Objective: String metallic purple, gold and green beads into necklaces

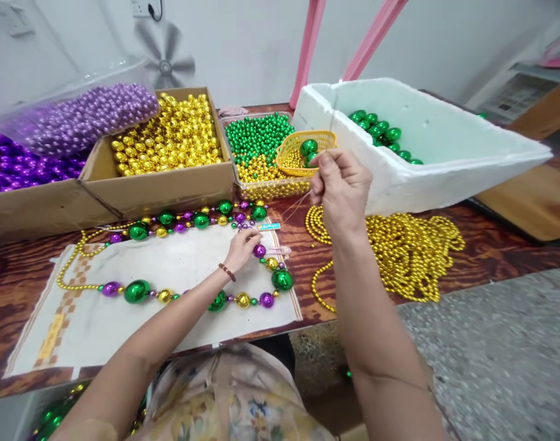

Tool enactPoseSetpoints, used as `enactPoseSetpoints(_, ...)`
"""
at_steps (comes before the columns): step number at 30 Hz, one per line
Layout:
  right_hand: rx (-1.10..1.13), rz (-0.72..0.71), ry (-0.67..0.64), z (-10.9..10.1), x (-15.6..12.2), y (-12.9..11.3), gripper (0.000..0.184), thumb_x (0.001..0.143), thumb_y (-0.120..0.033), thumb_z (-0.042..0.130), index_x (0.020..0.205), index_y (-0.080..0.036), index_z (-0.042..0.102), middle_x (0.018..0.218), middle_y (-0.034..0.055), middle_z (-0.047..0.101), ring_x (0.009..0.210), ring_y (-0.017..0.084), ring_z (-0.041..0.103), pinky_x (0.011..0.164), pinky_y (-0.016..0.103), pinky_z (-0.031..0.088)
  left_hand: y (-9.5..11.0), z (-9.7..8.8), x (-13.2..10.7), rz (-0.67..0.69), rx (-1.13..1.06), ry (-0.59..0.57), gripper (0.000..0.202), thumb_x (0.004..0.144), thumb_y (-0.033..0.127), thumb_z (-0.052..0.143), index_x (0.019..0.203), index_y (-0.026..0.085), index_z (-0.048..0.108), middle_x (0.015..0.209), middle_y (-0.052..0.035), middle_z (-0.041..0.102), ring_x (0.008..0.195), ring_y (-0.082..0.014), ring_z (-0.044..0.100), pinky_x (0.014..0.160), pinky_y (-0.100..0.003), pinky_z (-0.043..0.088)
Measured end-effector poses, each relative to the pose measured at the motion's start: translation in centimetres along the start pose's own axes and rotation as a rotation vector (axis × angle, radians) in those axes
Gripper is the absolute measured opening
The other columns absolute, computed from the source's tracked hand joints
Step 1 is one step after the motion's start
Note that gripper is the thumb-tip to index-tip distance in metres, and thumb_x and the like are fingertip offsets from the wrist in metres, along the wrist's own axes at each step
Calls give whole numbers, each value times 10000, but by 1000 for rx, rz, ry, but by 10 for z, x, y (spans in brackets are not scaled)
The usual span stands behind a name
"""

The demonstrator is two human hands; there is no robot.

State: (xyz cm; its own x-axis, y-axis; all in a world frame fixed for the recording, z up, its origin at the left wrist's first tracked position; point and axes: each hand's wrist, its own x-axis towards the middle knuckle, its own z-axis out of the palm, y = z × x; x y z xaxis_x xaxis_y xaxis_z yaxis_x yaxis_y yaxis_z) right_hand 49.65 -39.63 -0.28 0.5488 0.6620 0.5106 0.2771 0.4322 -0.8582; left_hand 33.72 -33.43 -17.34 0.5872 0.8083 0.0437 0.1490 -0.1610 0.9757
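Note:
A bead necklace [137, 291] of green, gold and purple balls lies looped on a white cloth [170, 269] on the wooden table. My left hand [243, 245] rests on the cloth with its fingers pinched at a purple bead [260, 250] of the string. My right hand [340, 187] is raised above the table, fingers pinched on a thin thread [295, 205] that runs down toward the necklace. It also seems to hold a thin needle [335, 104] pointing up.
Behind stand a cardboard box of gold beads [170, 135], purple beads [78, 116] in a clear bag, a tray of small green and gold beads [257, 144], a yellow basket [302, 153] and a white foam box [427, 147] with green balls. Gold bead strands [408, 251] lie heaped at right.

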Motion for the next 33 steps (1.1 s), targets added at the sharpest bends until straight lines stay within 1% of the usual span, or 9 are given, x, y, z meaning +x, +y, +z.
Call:
enactPoseSetpoints(4,-106,71,-167,11,-5,1,244,955,-373,563,784,-200,584,487,-80,437,396,53,358,393,199,248,-10,0,-4,-62,77,26,125,842,191,536,788,160,644,789,-30,640,761,-158,581,719,-255,465)
enactPoseSetpoints(7,-203,103,-224,14,-15,6,211,957,-290,535,781,-186,586,524,-66,450,470,67,405,445,197,294,-12,-11,-12,-76,164,-4,116,810,173,566,740,160,658,809,-41,647,796,-168,589,793,-282,474)
enactPoseSetpoints(10,-261,145,-280,12,-22,8,126,941,-209,517,856,-181,605,573,-63,492,498,68,459,472,192,338,-9,-26,-18,-98,242,-65,79,761,172,625,708,172,683,837,-46,661,824,-180,602,826,-292,480)
enactPoseSetpoints(12,-242,209,-342,10,-24,7,99,931,-179,511,922,-181,610,600,-62,536,487,65,501,469,187,376,-8,-35,-19,-139,273,-120,67,743,167,637,695,172,683,793,-39,665,758,-170,611,762,-279,494)
enactPoseSetpoints(14,-188,280,-376,8,-27,6,74,925,-182,529,911,-173,601,617,-52,578,483,64,543,463,181,415,-9,-41,-18,-197,285,-167,78,756,168,613,709,164,675,736,-26,663,637,-144,604,651,-256,493)
enactPoseSetpoints(17,-122,324,-348,9,-35,6,122,912,-235,591,816,-161,590,611,-34,604,486,65,578,458,174,448,-12,-48,-19,-271,283,-197,89,781,167,576,772,154,663,725,-15,668,546,-114,600,536,-216,469)
enactPoseSetpoints(23,-27,322,-227,12,-64,14,203,890,-360,628,832,-165,634,566,-60,591,449,60,574,418,157,425,-17,-65,-29,-296,311,-214,74,782,141,567,779,149,640,776,-27,679,567,-107,610,502,-194,476)
enactPoseSetpoints(28,56,364,-166,15,-73,18,212,872,-378,632,850,-168,649,569,-60,601,445,63,581,409,160,415,-21,-72,-33,-249,368,-207,74,791,125,560,779,151,629,792,-35,656,580,-112,589,514,-207,477)
enactPoseSetpoints(33,106,366,-42,13,-74,20,214,855,-388,670,843,-175,667,585,-46,620,442,68,576,396,160,407,-25,-71,-36,-190,402,-209,84,792,110,571,789,163,636,919,-48,653,679,-123,609,613,-230,510)
